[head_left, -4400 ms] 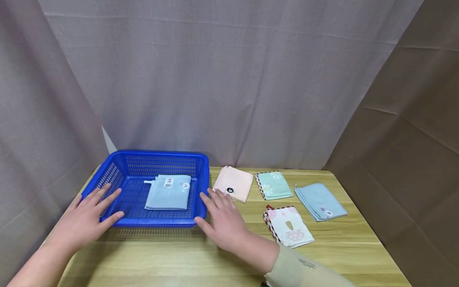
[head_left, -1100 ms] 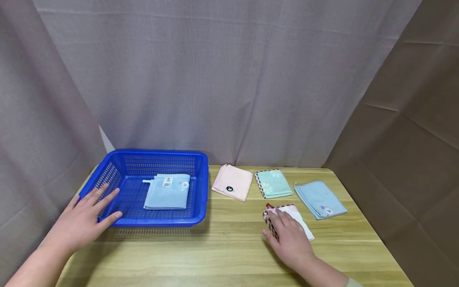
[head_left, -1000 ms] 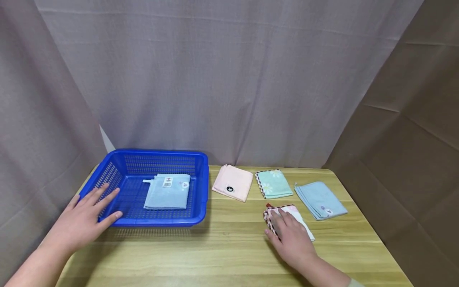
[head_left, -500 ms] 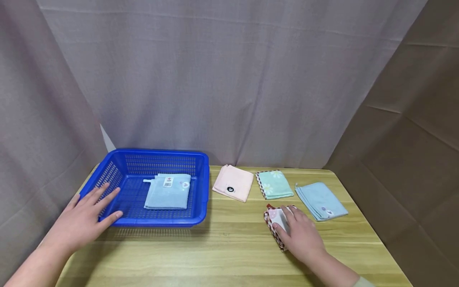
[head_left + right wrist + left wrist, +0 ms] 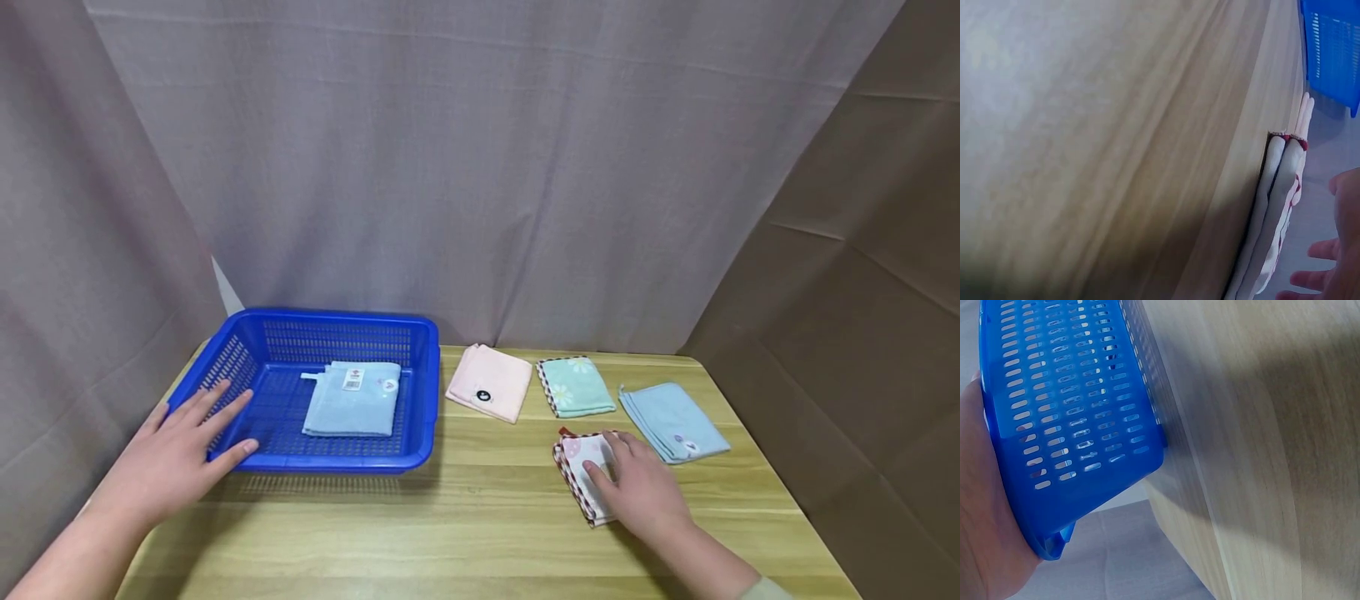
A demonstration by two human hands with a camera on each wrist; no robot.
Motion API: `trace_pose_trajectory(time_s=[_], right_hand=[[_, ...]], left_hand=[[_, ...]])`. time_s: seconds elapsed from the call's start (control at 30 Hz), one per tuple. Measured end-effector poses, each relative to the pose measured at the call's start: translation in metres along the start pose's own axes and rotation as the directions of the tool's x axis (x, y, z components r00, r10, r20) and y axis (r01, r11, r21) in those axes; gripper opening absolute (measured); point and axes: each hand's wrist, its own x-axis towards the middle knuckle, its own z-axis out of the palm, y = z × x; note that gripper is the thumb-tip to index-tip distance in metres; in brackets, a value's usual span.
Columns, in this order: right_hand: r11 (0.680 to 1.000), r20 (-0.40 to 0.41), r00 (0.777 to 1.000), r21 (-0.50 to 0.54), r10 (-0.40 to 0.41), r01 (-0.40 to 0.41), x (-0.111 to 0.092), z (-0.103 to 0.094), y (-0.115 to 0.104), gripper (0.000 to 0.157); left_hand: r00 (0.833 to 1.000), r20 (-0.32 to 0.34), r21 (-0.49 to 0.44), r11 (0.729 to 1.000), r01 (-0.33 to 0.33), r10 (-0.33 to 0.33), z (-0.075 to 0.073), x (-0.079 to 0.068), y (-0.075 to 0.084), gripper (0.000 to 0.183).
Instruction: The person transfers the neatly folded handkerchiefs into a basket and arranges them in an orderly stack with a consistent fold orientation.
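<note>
My left hand point(image 5: 168, 471) rests on the left front rim of the blue plastic basket point(image 5: 337, 462), its fingers spread over the edge. The left wrist view shows the palm against the outside of the slotted basket wall point(image 5: 1066, 419). Folded inside the basket lies a light blue towel point(image 5: 352, 408) with a label. My right hand point(image 5: 645, 492) hovers over a folded white towel point(image 5: 588, 496) with pink patterns and a checked border, covering its right part. In the right wrist view a gap shows between the loosely extended fingers point(image 5: 1322, 249) and the white towel's edge point(image 5: 1282, 181).
Behind the white towel lie a folded pink towel point(image 5: 491, 379), a mint green towel with daisies point(image 5: 577, 387) and another light blue towel point(image 5: 675, 421). All lie on a wooden table point(image 5: 450, 533). Grey curtain point(image 5: 450, 167) hangs behind, and a brown cloth wall point(image 5: 862, 333) stands at the right.
My right hand has left the basket's right rim and moved right to the white towel, then slid slightly further right over it. The left hand and basket stay put.
</note>
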Motion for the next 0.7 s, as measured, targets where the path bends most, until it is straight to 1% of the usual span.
trace_pose_trajectory(time_s=[0.13, 0.3, 0.4, 0.7], right_hand=[[0.999, 0.023, 0.999, 0.026, 0.034, -0.035, 0.001, -0.001, 0.004, 0.07], [0.996, 0.039, 0.997, 0.056, 0.07, -0.072, 0.004, -0.001, 0.011, 0.069], [0.993, 0.065, 0.993, 0.057, 0.098, -0.102, 0.005, -0.002, 0.015, 0.069], [0.98, 0.175, 0.968, 0.05, 0.181, -0.192, 0.011, -0.004, 0.024, 0.075]], left_hand=[[1.0, 0.0, 0.003, 1.0, -0.001, 0.001, 0.0, 0.0, 0.0, 0.073], [1.0, -0.006, -0.002, 1.0, -0.002, 0.002, 0.0, 0.0, 0.0, 0.073], [1.0, -0.006, -0.007, 1.0, -0.003, 0.003, -0.001, 0.0, 0.0, 0.073], [1.0, -0.008, -0.01, 1.0, -0.005, 0.005, -0.001, 0.0, 0.0, 0.073]])
